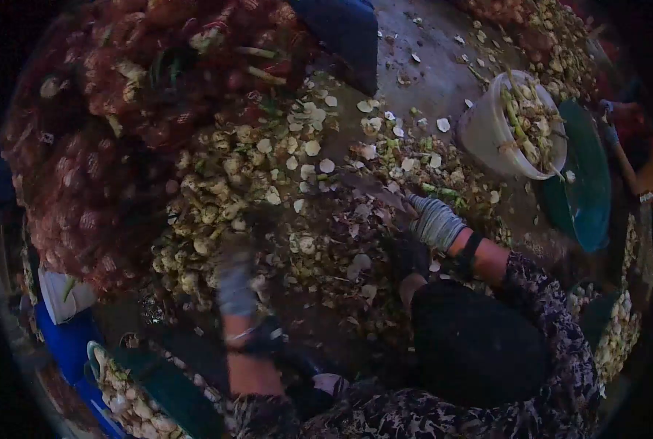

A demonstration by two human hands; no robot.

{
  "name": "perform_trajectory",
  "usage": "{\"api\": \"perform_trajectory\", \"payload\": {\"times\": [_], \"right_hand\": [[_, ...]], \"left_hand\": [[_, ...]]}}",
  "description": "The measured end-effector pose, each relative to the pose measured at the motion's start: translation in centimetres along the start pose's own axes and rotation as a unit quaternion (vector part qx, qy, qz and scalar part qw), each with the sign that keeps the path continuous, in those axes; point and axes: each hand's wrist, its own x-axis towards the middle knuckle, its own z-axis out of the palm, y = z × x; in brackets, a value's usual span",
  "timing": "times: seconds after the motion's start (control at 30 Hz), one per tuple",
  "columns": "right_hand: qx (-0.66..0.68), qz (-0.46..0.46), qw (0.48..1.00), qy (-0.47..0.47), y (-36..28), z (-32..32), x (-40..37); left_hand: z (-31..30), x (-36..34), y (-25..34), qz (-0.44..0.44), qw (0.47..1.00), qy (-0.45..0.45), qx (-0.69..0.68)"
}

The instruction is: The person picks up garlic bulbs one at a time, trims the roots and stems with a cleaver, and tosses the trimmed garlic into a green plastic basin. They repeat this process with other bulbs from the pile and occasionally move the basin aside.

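My left hand [236,282], in a pale glove with a dark band at the wrist, is smeared by motion beside the pile of garlic bulbs [206,212]. Its fingers cannot be made out. My right hand [433,223], in a grey striped glove, is closed near my knee. From it a dark flat blade [374,189] points left over the scattered peelings [356,212]. The handle is hidden by the glove.
Red mesh sacks of bulbs [99,197] fill the left. A white bucket of stalks [487,139] leans at upper right beside a green tub [586,183]. At lower left stands a container of bulbs [132,402]. Another person's arm [623,157] shows far right.
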Motion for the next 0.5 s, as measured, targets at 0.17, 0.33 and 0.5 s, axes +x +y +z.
{"api": "perform_trajectory", "payload": {"times": [0.17,0.33,0.5], "right_hand": [[-0.039,0.014,0.997,-0.065,1.8,1.1,-1.1],[-0.11,-0.03,0.983,-0.142,1.0,1.1,-1.2],[-0.125,-0.048,0.97,-0.204,-1.9,1.4,0.5]], "left_hand": [[13.6,4.0,3.1,-0.135,0.939,-0.14,0.282],[15.2,3.8,-1.0,-0.088,0.953,-0.118,0.266],[15.6,1.4,-0.5,-0.297,0.826,-0.045,-0.477]]}}
